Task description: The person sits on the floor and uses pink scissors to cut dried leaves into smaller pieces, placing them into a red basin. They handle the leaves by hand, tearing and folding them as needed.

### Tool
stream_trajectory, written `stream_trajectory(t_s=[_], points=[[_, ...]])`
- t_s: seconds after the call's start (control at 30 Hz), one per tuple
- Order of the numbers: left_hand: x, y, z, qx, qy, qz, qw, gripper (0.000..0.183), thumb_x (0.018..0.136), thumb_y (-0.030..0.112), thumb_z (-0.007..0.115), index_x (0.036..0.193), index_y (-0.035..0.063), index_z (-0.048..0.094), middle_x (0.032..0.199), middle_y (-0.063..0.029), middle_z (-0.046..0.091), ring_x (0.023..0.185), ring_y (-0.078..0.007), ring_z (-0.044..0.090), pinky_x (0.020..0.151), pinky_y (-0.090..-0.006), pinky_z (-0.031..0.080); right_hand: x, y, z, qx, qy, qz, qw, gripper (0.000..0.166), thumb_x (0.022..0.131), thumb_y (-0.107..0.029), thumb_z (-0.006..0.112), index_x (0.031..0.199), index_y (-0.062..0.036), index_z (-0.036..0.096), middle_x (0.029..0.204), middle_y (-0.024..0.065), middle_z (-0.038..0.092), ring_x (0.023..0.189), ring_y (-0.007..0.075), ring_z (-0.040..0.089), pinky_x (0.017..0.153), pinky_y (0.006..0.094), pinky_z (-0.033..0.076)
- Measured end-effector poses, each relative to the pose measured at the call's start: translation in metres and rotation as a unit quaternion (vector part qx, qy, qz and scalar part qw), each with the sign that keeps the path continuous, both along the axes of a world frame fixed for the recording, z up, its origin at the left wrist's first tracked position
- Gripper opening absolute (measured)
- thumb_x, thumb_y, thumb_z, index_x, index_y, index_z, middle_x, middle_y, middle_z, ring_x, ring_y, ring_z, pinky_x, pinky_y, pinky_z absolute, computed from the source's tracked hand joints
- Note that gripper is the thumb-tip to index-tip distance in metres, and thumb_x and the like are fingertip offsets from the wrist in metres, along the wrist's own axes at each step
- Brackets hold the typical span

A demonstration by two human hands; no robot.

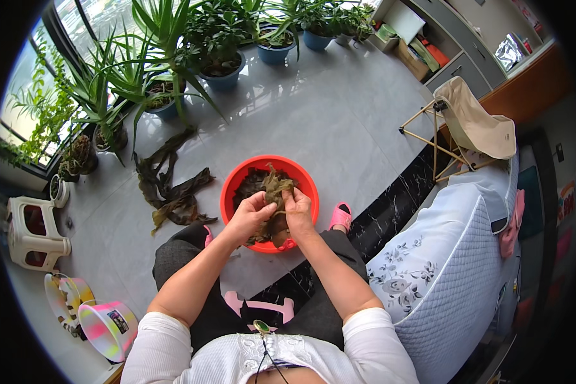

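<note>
A round red plastic basin [312, 187] stands on the floor between my knees, holding a heap of dark brown-green leafy strips [250, 185], which look like kelp. Above it, my left hand [253, 211] pinches the left edge of a crumpled, lighter olive piece of the strip [274, 185]. The right edge of that same piece is between the thumb and fingers of my right hand [297, 206]. Long dark strips [173, 192] of the same kind lie spread on the grey tiles to the left of the basin.
Potted plants [223, 72] line the window. A white plastic stool [38, 235] and colourful buckets [108, 331] stand at left. On the right are a sofa with a quilted cover [441, 288] and a beige folding chair [475, 120]. Pink slippers [341, 216] flank the basin.
</note>
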State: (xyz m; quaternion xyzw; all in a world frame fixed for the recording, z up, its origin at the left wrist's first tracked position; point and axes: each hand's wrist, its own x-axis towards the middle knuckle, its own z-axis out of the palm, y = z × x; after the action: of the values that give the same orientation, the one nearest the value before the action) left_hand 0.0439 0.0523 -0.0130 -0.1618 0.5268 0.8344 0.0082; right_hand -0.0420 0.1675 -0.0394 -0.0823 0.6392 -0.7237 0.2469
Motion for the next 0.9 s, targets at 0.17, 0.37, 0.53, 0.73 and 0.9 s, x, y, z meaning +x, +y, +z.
stream_trajectory(t_s=[0.17, 0.37, 0.53, 0.73, 0.9], points=[[-0.004, 0.001, -0.001, 0.116, -0.013, 0.055, 0.992, 0.012, 0.092, 0.02, 0.054, 0.1, 0.0122, 0.056, 0.092, 0.0071, 0.057, 0.081, -0.003, 0.051, 0.072, -0.0209, 0.041, -0.011, 0.008, 0.014, -0.126, -0.193, 0.055, 0.971, 0.031, 0.097, -0.026, 0.04, 0.107, -0.0016, 0.057, 0.101, 0.0076, 0.063, 0.087, 0.017, 0.062, 0.078, 0.03, 0.05], [-0.004, -0.005, -0.013, 0.145, -0.008, 0.073, 0.987, 0.014, 0.092, 0.022, 0.053, 0.101, 0.0104, 0.051, 0.093, 0.0038, 0.056, 0.082, -0.005, 0.053, 0.067, -0.0212, 0.044, -0.006, 0.004, 0.016, -0.169, -0.199, 0.065, 0.963, 0.029, 0.097, -0.021, 0.038, 0.107, -0.0006, 0.056, 0.099, 0.0066, 0.063, 0.083, 0.0156, 0.061, 0.073, 0.0286, 0.05], [-0.005, 0.003, -0.007, -0.077, -0.057, 0.208, 0.973, 0.025, 0.092, 0.024, 0.055, 0.109, 0.0086, 0.045, 0.092, 0.0007, 0.051, 0.077, -0.0082, 0.052, 0.065, -0.0213, 0.043, -0.004, -0.001, 0.006, -0.098, -0.196, -0.021, 0.975, 0.03, 0.097, -0.025, 0.04, 0.104, -0.0019, 0.058, 0.09, 0.0056, 0.064, 0.072, 0.0139, 0.061, 0.062, 0.0292, 0.053], [0.004, 0.021, 0.002, -0.48, 0.104, 0.118, 0.863, 0.039, 0.067, 0.013, 0.077, 0.093, 0.0037, 0.049, 0.086, -0.0081, 0.047, 0.076, -0.02, 0.053, 0.069, -0.0314, 0.047, -0.008, 0.007, 0.016, -0.017, -0.177, -0.007, 0.984, 0.032, 0.096, -0.033, 0.04, 0.101, -0.0048, 0.055, 0.088, 0.0083, 0.064, 0.069, 0.0179, 0.063, 0.058, 0.0328, 0.054], [0.0, 0.015, -0.028, -0.285, 0.013, 0.077, 0.955, 0.024, 0.077, 0.002, 0.068, 0.091, 0.0033, 0.049, 0.082, -0.0028, 0.053, 0.078, -0.0113, 0.054, 0.071, -0.025, 0.046, -0.01, 0.009, 0.016, -0.014, -0.164, 0.027, 0.986, 0.035, 0.097, -0.033, 0.037, 0.1, -0.0027, 0.054, 0.085, 0.0078, 0.064, 0.068, 0.0172, 0.064, 0.052, 0.0293, 0.054]])
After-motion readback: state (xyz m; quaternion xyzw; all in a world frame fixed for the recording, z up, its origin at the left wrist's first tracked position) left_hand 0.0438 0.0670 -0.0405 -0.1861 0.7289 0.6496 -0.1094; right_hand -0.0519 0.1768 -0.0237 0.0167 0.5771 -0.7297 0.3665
